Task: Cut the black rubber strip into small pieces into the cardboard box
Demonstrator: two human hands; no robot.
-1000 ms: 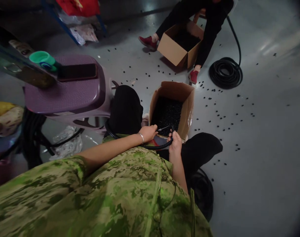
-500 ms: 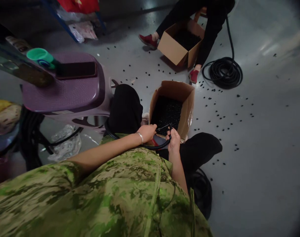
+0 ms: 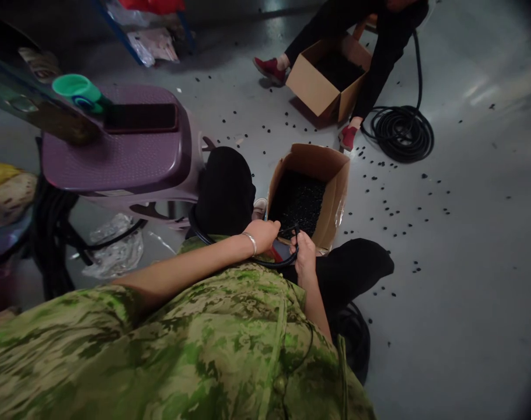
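A thin dark tool (image 3: 286,230), its exact kind too small to tell, sticks out of the closed fingers of my left hand (image 3: 264,234). Its far end meets the tip of a black hose (image 3: 272,264). My right hand (image 3: 306,255) is wrapped round that hose just below its upright end. The hose loops back across my lap toward my left knee. Both hands are over the near edge of an open cardboard box (image 3: 336,195), which stands between my legs and holds many small black pieces (image 3: 301,198).
At left, a purple stool (image 3: 129,160) carries a phone (image 3: 143,118) and a green cup (image 3: 75,88). A seated person (image 3: 392,58) has another cardboard box (image 3: 311,87) between their legs. A coiled hose (image 3: 401,134) and scattered black bits lie on the floor.
My two hands have come slightly closer together, and less of the thin tool shows between them. The whole view has shifted a little.
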